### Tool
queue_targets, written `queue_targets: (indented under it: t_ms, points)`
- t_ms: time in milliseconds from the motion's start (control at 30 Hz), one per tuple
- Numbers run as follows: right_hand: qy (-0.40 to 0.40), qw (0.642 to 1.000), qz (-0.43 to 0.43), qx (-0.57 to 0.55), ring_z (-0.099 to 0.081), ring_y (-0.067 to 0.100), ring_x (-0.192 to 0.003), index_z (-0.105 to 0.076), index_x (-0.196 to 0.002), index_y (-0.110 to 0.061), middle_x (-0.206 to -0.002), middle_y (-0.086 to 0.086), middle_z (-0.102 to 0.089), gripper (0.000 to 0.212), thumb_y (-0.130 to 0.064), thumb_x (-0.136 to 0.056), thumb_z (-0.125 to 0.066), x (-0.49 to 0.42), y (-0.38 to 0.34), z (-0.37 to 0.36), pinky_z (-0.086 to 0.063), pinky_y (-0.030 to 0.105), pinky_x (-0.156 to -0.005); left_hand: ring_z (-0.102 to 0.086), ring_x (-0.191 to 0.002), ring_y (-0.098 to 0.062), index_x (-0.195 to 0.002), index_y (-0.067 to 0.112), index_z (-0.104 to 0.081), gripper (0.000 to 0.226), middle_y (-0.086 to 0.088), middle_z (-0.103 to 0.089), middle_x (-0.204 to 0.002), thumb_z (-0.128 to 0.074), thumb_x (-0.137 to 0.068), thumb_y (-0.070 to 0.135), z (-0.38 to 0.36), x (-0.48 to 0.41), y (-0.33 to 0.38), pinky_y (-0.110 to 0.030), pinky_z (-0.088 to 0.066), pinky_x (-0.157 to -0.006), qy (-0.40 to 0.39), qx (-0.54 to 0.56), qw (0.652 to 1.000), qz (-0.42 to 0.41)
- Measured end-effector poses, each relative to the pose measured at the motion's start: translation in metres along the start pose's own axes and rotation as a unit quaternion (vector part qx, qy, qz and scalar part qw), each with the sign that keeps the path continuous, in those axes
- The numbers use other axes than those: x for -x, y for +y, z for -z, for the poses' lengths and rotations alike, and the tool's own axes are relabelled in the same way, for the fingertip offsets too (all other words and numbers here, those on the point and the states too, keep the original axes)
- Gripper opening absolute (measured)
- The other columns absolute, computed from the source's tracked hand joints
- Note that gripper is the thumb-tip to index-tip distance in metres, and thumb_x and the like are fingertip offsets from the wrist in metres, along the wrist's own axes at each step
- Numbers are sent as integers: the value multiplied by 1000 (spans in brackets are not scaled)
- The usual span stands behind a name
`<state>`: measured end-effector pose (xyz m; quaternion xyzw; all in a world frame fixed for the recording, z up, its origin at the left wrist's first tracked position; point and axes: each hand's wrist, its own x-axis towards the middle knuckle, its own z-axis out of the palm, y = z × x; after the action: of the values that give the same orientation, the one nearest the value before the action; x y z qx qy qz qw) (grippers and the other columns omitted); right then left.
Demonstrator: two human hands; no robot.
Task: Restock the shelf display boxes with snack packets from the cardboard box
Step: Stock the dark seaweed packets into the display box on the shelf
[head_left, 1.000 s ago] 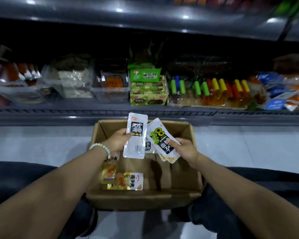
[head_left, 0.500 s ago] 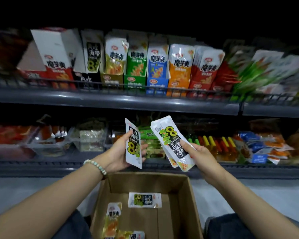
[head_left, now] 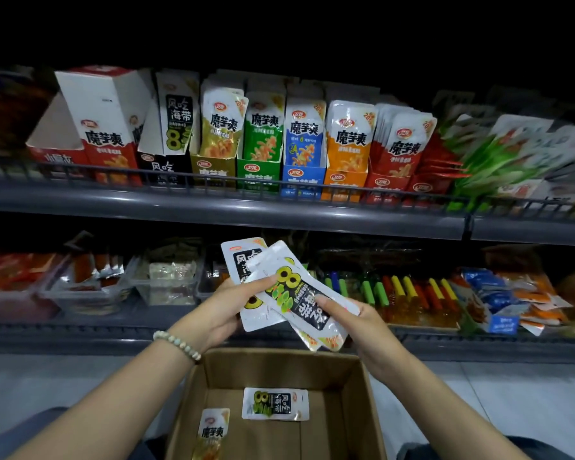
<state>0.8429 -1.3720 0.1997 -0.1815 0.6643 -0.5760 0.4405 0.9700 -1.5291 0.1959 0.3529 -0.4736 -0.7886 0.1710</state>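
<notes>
Directly above an open cardboard box (head_left: 357, 390), 2 bare hands are seen raised before dimly lit shop shelving. A white-and-black snack packet (head_left: 241, 260) is gripped upright in the left hand (head_left: 223, 308), with the fingers curled round its lower half; a beaded bracelet (head_left: 176, 344) is worn on that wrist. A fanned stack of packets (head_left: 301, 305), the top one printed with a large green 8, is pinched at its lower end by the right hand (head_left: 357, 322), thumb on top. The stack is tilted toward the left hand and laid across the front of the single packet, where it is touched by the left fingertips (head_left: 269, 281). Below both hands, 2 more are left lying flat on the box floor: a loose white-and-black packet (head_left: 275, 404) under the right hand's stack and a yellow packet (head_left: 213, 433) nearer the left forearm. Above and beyond the hands, display boxes (head_left: 258, 175) are ranged along the upper shelf (head_left: 213, 209), a black one among them printed with the same green 8.
</notes>
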Motion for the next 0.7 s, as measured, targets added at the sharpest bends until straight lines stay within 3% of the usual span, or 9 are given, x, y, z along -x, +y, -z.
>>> queue_targets:
  t_ms: [100, 200, 333, 500, 600, 700]
  points:
    - [-4, 984, -62, -164, -69, 17, -81, -67, -100, -12, -93, 6, -74, 34, -25, -69, -73, -1, 5, -6, -56, 25, -65, -69, -94, -24, -116, 11, -64, 29, -11, -72, -108, -64, -88, 13, -2, -3, -4, -36, -60, -72, 31, 55, 998, -25]
    - [36, 962, -61, -264, -67, 16, -86, -63, -101, -11, -96, 6, -72, 35, -18, -68, -73, -5, 7, -10, -58, 22, -66, -68, -100, -24, -120, 10, -62, 32, -11, -70, -112, -63, -88, 9, -8, 0, -12, -35, -60, -74, 3, 88, 996, -11]
    - [105, 941, -8, -322, -67, 13, -87, -62, -108, -12, -100, 6, -72, 26, -20, -84, -65, -10, -3, -1, -53, 21, -69, -68, -99, -23, -115, 16, -64, 35, -5, -72, -108, -69, -81, 11, -21, 12, -20, -35, -57, -79, -50, -24, 998, -1]
    - [105, 962, -15, -251, -68, 25, -94, -65, -110, -10, -104, 12, -72, 29, -15, -82, -69, -13, 1, -2, -54, 34, -78, -70, -93, -17, -109, 16, -65, 28, -3, -74, -103, -70, -82, 15, -32, 23, -24, -27, -57, -78, -106, -112, 988, 20]
    - [105, 979, 4, -175, -69, 29, -92, -66, -109, -7, -98, 12, -73, 28, -13, -83, -69, -15, -10, 11, -55, 41, -83, -67, -105, -23, -117, 21, -64, 35, -6, -71, -112, -60, -86, 36, -25, 20, -16, -40, -49, -96, -125, -50, 990, 51]
    - [53, 995, 10, -83, -71, 28, -89, -66, -107, -8, -95, 11, -74, 25, -15, -84, -69, -14, -19, 21, -56, 37, -76, -67, -104, -27, -119, 18, -64, 37, -8, -71, -111, -60, -87, 37, -19, 18, -8, -45, -50, -96, -112, -61, 990, 56]
